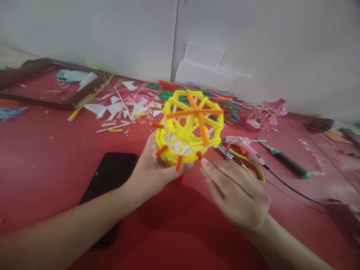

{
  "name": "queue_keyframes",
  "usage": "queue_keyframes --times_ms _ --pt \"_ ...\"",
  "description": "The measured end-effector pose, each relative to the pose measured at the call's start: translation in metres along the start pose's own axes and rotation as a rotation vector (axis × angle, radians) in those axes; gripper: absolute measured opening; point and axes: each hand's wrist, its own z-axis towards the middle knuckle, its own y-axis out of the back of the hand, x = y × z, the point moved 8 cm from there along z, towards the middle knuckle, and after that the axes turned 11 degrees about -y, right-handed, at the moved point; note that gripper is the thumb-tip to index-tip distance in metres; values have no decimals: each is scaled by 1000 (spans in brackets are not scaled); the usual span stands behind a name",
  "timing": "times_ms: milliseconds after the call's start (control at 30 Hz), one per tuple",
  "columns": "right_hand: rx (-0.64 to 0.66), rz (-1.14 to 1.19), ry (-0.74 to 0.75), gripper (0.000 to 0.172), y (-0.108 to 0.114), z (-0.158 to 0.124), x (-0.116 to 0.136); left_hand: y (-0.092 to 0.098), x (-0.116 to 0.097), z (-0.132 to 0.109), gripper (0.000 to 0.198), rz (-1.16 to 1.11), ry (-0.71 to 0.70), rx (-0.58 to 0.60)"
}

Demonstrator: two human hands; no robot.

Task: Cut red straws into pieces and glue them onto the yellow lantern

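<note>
While your left hand (153, 163) grips the yellow frame (185, 133) from its left side, fingers curled around the lower band and thumb across the front, your right hand (239, 191) pinches the lower end of a red strip (199, 155) at the band's near right edge, as seen in the head view. The frame is held between your two hands, raised above the red worktop (56, 150) and tilted so that its top shows.

Note the stage of the work: the yellow framework appears complete, with ribs joining the band to the upper ring, and two orange strips (198, 112) already cross over that ring. Other short red pieces (179, 164) jut from the band beside your left hand, with gaps between them. Whether the pinched strip is fixed cannot be told; the band's far side is hidden, so the number of pieces still lacking is uncertain.

Just beyond your right hand lie the scissors (262, 175) and the pink glue gun (247, 148), with a cutter (289, 163) farther right. A dark phone (108, 180) lies beneath your left wrist; coloured stems (225, 99) are heaped beyond both hands.
</note>
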Motion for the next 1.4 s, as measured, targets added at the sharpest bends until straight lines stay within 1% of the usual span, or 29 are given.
queue_keyframes --times_ms 133,200,233,300,400,433,533,633,700,800,967,1100,1233,1400 --pt "-28 16 -1 29 2 -2 0 1 1 0 68 4 15 -5" --pt "-14 95 -61 32 1 -5 -5 0 2 0 68 -10 42 4" --pt "14 189 -136 34 0 -6 -11 -1 2 0 68 -24 56 11" --pt "64 489 -374 35 -6 -10 -30 -2 2 0 70 -44 63 15" --pt "146 986 -780 19 -28 -20 -53 -2 -1 2 69 -27 34 22" --pt "180 1105 -887 19 -36 -23 -56 -2 -2 2 68 -19 21 28" --pt "299 1336 -1126 24 -56 -29 -56 -3 -3 3 68 -13 4 49" --pt "369 1466 -1282 24 -68 -35 -52 -3 -1 2 72 -6 12 48" --pt "407 1523 -1332 25 -72 -37 -49 -1 1 1 73 7 20 44" --pt "452 1582 -1358 26 -76 -39 -46 1 4 0 75 24 35 44" --pt "507 1665 -1338 21 -78 -39 -43 0 4 -1 85 15 36 67" --pt "545 1697 -1333 19 -79 -40 -42 -2 4 -1 84 18 34 76" --pt "550 1676 -1368 16 -79 -42 -43 0 5 0 79 36 -4 66" --pt "534 1664 -1398 14 -78 -42 -45 0 6 2 81 29 -22 79"
